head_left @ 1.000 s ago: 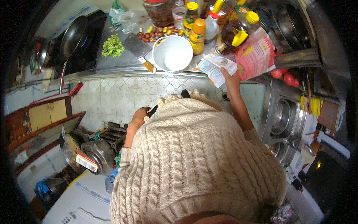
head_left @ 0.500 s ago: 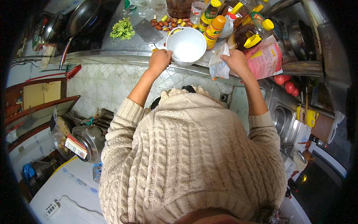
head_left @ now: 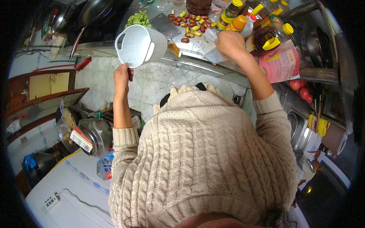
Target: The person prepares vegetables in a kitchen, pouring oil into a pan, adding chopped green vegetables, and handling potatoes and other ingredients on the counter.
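A white plastic basket (head_left: 156,47) with handle holes is tilted at the counter's front edge, and my left hand (head_left: 122,79) grips its rim from below. My right hand (head_left: 230,43) is closed on a crumpled see-through plastic bag (head_left: 210,48) at the edge of the counter. Reddish-brown and yellow-green jujubes (head_left: 194,27) lie loose behind the bag. Between them and the basket rests a cleaver (head_left: 167,27), its wooden handle toward me. Behind the basket is a pile of chopped green vegetable (head_left: 138,19), partly covered by it.
Sauce bottles (head_left: 236,24) and an oil bottle (head_left: 266,37) crowd the counter's right side. A pink package (head_left: 280,62) stands beside them. Red round things (head_left: 298,88) lie below it, near the sink (head_left: 298,127). At far left is a pan (head_left: 95,13).
My left hand has moved left with the basket, which is now tilted with its opening facing left. My right hand and the bag have shifted left and away from me, nearer the jujubes.
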Available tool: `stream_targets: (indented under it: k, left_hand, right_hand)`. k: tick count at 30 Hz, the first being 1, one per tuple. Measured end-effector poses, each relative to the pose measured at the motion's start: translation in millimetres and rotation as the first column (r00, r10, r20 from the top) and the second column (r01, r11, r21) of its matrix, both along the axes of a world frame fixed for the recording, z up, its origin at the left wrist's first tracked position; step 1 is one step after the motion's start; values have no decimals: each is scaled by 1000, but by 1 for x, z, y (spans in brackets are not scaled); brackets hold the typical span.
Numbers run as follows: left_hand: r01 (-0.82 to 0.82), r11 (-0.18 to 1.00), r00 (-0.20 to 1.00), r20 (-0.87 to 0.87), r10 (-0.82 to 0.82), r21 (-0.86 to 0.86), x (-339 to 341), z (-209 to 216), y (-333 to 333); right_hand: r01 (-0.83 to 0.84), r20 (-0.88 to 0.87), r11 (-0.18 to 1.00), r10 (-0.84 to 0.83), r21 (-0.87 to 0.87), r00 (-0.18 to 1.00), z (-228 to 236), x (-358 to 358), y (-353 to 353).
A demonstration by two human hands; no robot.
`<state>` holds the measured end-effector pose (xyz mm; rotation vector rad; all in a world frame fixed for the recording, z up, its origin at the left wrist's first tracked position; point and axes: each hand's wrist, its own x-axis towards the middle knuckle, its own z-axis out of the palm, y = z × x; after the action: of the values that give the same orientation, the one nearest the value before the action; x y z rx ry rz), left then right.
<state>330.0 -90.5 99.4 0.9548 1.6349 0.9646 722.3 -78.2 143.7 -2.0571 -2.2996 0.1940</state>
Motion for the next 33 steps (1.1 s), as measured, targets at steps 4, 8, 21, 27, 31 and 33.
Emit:
stream_targets:
  k: [4,8,21,27,31,33]
  left_hand:
    - [-102,993,995,5,102,-55,-31,-11,-22]
    - [-106,993,994,4,107,-60,-47,-22,-41]
    - [-28,990,958,-286,-13,-140,-60,-62,-57]
    - [60,985,947,-303,-108,-164,-55,-66,-43]
    - [100,981,935,-321,-150,-167,-58,-69,-39]
    - [78,977,942,-308,-137,-197,-60,-75,-41]
  right_hand:
    - [-25,86,999,28,-37,996,7,-6,19]
    - [12,168,993,7,-113,986,20,-7,17]
    - [128,300,980,-77,-155,951,18,77,-43]
    - [80,332,991,-111,107,937,-3,106,-54]
    - [49,212,911,-147,411,966,-6,85,-64]
    - [100,109,930,-147,354,983,-33,64,-68]
